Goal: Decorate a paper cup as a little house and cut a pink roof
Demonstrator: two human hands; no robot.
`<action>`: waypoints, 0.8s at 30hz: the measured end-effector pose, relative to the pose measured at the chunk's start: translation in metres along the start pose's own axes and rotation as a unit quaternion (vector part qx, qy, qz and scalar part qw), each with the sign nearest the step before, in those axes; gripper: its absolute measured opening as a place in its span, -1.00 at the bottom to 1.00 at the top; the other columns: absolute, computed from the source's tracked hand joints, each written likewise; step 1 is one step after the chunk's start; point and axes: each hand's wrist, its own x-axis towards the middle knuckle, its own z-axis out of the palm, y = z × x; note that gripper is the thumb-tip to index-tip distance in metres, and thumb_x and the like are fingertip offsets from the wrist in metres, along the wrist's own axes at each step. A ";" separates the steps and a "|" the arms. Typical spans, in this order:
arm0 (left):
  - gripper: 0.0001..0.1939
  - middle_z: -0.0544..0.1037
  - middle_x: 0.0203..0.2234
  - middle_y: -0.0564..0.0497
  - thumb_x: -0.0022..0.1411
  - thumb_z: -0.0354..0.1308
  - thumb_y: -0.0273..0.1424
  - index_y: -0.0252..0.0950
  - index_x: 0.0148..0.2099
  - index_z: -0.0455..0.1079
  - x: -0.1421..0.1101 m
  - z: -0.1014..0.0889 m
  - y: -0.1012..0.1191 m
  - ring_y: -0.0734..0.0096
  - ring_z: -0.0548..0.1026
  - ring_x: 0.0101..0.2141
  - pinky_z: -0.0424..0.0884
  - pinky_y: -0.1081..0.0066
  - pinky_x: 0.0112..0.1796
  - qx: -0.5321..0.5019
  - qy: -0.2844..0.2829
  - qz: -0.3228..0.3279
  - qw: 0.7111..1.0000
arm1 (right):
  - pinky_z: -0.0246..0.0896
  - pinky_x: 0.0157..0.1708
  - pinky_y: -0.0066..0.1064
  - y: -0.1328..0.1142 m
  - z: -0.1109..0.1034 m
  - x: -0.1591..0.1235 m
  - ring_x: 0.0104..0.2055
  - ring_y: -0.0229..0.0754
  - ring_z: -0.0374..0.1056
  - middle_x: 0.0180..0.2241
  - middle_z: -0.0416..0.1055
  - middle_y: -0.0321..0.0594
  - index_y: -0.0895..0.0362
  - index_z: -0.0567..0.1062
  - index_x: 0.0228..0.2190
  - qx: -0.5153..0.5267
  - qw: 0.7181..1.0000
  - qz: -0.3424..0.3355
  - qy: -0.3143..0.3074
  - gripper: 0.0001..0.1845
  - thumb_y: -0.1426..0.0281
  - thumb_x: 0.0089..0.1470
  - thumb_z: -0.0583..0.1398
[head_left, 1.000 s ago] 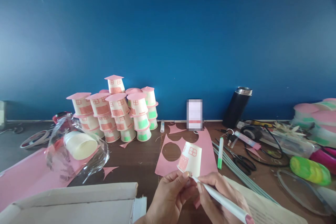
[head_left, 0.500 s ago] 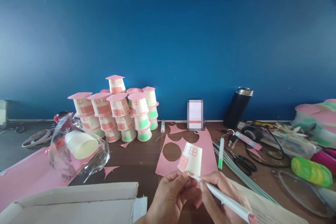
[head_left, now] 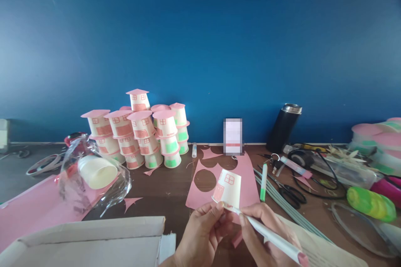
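Your left hand [head_left: 206, 226] pinched a white paper cup [head_left: 232, 187] at its lower rim between thumb and fingers, holding it over the near part of the pink sheet [head_left: 201, 198] with the round cut-outs. Your right hand [head_left: 266, 231] gripped a white marker [head_left: 275, 240] between thumb and fingers, just nearer to you than the sheet, with its tip at the cup's lower rim. A red window and a red patch showed on the cup. Left of the sheet, stacked cups [head_left: 146, 145] with pink discs stood on the desk [head_left: 164, 198]; just right of it lay a green-ended marker [head_left: 263, 181], and farther right the scissors [head_left: 293, 196]. Behind its right side stood a black bottle [head_left: 280, 131].
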 end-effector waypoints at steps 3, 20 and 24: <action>-0.73 0.58 -0.53 -0.06 -0.12 0.49 -0.34 -0.42 -0.43 0.54 0.001 -0.001 0.000 0.47 0.53 -0.45 0.44 0.53 -0.37 -0.008 0.009 0.002 1.000 | 0.32 -0.51 -0.50 0.000 -0.001 0.001 -0.54 -0.27 0.42 -0.53 0.44 -0.35 0.05 0.38 -0.36 -0.013 1.000 -0.018 -0.008 -0.90 0.33 0.21 0.12; -0.71 0.59 -0.52 -0.04 -0.17 0.51 -0.36 -0.40 -0.43 0.54 0.001 -0.003 0.000 0.45 0.55 -0.44 0.45 0.55 -0.43 -0.033 0.023 -0.006 0.999 | 0.28 -0.54 -0.50 -0.003 0.001 0.000 -0.58 -0.27 0.39 -0.58 0.45 -0.36 0.03 0.38 -0.36 0.013 1.000 0.019 0.011 -0.87 0.29 0.23 0.11; -0.73 0.58 -0.53 -0.04 -0.14 0.50 -0.36 -0.41 -0.42 0.53 0.001 -0.003 -0.001 0.46 0.55 -0.44 0.45 0.56 -0.44 -0.034 0.024 -0.007 0.999 | 0.28 -0.54 -0.47 -0.002 0.001 -0.001 -0.59 -0.26 0.37 -0.58 0.42 -0.37 0.03 0.38 -0.37 0.005 1.000 0.016 0.002 -0.86 0.30 0.22 0.10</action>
